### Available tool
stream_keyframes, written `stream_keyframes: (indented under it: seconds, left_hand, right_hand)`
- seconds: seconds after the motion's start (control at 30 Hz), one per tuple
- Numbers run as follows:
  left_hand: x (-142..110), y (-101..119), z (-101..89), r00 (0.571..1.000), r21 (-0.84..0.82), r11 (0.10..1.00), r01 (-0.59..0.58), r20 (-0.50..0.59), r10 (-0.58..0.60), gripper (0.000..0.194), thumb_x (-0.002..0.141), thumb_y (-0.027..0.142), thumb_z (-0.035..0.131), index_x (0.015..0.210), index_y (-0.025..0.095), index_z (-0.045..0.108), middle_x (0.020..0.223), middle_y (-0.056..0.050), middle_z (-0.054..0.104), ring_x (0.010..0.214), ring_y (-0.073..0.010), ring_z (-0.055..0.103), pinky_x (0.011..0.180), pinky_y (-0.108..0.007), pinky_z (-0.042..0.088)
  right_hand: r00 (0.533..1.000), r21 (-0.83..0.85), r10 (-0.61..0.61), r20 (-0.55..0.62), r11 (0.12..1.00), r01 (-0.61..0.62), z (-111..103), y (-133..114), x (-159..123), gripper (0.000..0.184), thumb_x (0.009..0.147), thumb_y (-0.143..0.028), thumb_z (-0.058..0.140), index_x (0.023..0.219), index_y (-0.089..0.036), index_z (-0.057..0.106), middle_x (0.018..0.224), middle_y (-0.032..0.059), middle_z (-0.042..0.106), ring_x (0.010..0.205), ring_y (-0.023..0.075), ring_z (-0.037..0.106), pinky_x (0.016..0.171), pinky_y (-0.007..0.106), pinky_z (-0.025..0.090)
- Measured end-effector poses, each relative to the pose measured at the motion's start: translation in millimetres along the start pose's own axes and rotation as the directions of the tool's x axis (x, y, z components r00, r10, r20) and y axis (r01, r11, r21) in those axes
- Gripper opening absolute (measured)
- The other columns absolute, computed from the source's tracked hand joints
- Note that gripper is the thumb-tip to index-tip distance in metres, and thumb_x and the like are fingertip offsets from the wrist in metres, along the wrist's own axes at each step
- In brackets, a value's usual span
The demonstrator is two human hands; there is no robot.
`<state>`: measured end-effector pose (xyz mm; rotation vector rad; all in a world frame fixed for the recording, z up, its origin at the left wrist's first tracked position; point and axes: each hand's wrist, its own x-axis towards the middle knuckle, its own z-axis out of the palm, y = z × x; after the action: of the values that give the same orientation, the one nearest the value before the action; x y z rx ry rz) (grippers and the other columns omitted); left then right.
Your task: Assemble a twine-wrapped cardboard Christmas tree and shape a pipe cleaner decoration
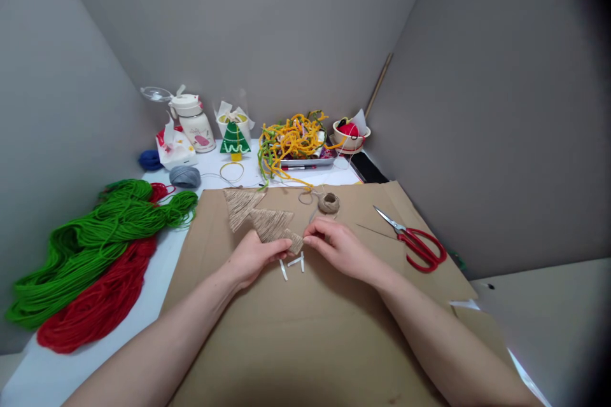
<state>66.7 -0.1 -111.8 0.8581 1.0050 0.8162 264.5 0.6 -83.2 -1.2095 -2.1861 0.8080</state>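
Observation:
A tree-shaped piece wrapped in twine (271,222) is held low over the cardboard sheet (296,331), its narrow trunk end toward the right. My left hand (252,257) grips it near the trunk, thumb on top and the other fingers mostly hidden beneath. With thumb and forefinger closed, my right hand (334,245) pinches at the trunk's tip; what lies between the fingertips is too small to make out. Just beyond that hand sits a ball of twine (329,203). Several thin white strips (296,262) lie on the cardboard below the hands.
Red-handled scissors (420,248) lie at the right. Green yarn (95,235) and red yarn (105,299) spread along the left. Farther back stand a white bottle (195,124), a green felt tree (235,138), a tray of orange yarn (300,140) and a bowl (353,133).

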Motion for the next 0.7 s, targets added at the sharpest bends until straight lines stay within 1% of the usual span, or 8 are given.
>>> stream_keyframes:
  seconds: [0.1,0.17,0.27,0.3,0.37,0.47,0.63,0.7]
  left_hand:
    - [0,1,-2.5,0.999,0.013,1.000,0.003,0.042,-0.004,0.030,0.066,0.023,0.073,0.092,0.012,0.066,0.088,-0.007,0.068,0.074,-0.0153,0.063,0.073,-0.030,0.050]
    - [-1,3,-4.2,0.996,0.027,0.999,0.023,0.087,-0.025,0.029,0.064,0.021,0.074,0.091,0.013,0.065,0.086,-0.007,0.068,0.072,-0.0151,0.062,0.072,-0.031,0.050]
    - [-2,5,-6.1,0.988,0.069,0.996,0.056,0.143,-0.065,0.025,0.064,0.019,0.074,0.086,0.012,0.065,0.080,-0.005,0.067,0.069,-0.0139,0.061,0.068,-0.028,0.050]
    - [-3,5,-6.5,0.984,0.077,0.995,0.066,0.161,-0.078,0.025,0.064,0.019,0.074,0.086,0.013,0.065,0.079,-0.005,0.067,0.069,-0.0136,0.061,0.067,-0.027,0.050]
    - [-3,4,-7.1,0.978,0.068,0.994,0.080,0.185,-0.092,0.026,0.064,0.018,0.074,0.087,0.014,0.064,0.081,-0.005,0.067,0.069,-0.0132,0.061,0.066,-0.026,0.049]
    - [-3,3,-9.0,0.975,0.042,0.994,0.103,0.195,-0.109,0.027,0.064,0.018,0.074,0.089,0.015,0.064,0.083,-0.005,0.067,0.069,-0.0130,0.062,0.067,-0.026,0.050]
    - [-2,1,-15.1,0.939,0.011,0.985,0.171,0.300,-0.166,0.027,0.066,0.017,0.073,0.091,0.014,0.064,0.083,-0.006,0.067,0.068,-0.0135,0.062,0.067,-0.029,0.051]
    - [-2,1,-16.9,0.935,-0.009,0.982,0.189,0.307,-0.177,0.027,0.066,0.017,0.073,0.092,0.014,0.065,0.083,-0.006,0.067,0.067,-0.0130,0.062,0.065,-0.027,0.050]
  right_hand:
    - [0.998,0.058,0.046,0.037,0.997,-0.048,-1,0,-1,0.015,0.086,-0.027,0.050,0.081,-0.017,0.060,0.079,0.0023,0.059,0.075,0.0130,0.051,0.069,0.025,0.038]
    - [0.988,0.152,0.098,0.120,0.981,-0.116,-2,2,-1,0.017,0.085,-0.030,0.051,0.081,-0.016,0.060,0.075,0.0008,0.058,0.069,0.0117,0.050,0.063,0.023,0.038]
    - [0.946,0.308,0.163,0.280,0.918,-0.249,-3,6,-1,0.020,0.082,-0.035,0.054,0.080,-0.016,0.060,0.066,-0.0018,0.053,0.061,0.0097,0.046,0.056,0.021,0.036]
    - [0.931,0.343,0.172,0.321,0.895,-0.284,-3,7,-1,0.021,0.081,-0.035,0.056,0.080,-0.015,0.059,0.065,-0.0023,0.052,0.060,0.0092,0.045,0.055,0.020,0.035]
    - [0.914,0.393,0.177,0.366,0.861,-0.324,-3,9,1,0.021,0.079,-0.035,0.058,0.078,-0.014,0.059,0.064,-0.0026,0.052,0.059,0.0084,0.044,0.055,0.020,0.035]
    - [0.911,0.444,0.158,0.382,0.833,-0.331,-2,12,2,0.020,0.078,-0.034,0.060,0.077,-0.013,0.060,0.065,-0.0025,0.052,0.059,0.0078,0.044,0.057,0.020,0.035]
    - [0.926,0.527,0.020,0.377,0.818,-0.232,0,14,3,0.021,0.078,-0.035,0.061,0.079,-0.014,0.061,0.067,-0.0017,0.056,0.062,0.0088,0.047,0.062,0.021,0.038]
    - [0.931,0.529,0.000,0.366,0.823,-0.207,0,14,2,0.022,0.079,-0.035,0.060,0.079,-0.014,0.062,0.068,-0.0014,0.057,0.063,0.0093,0.049,0.062,0.021,0.038]
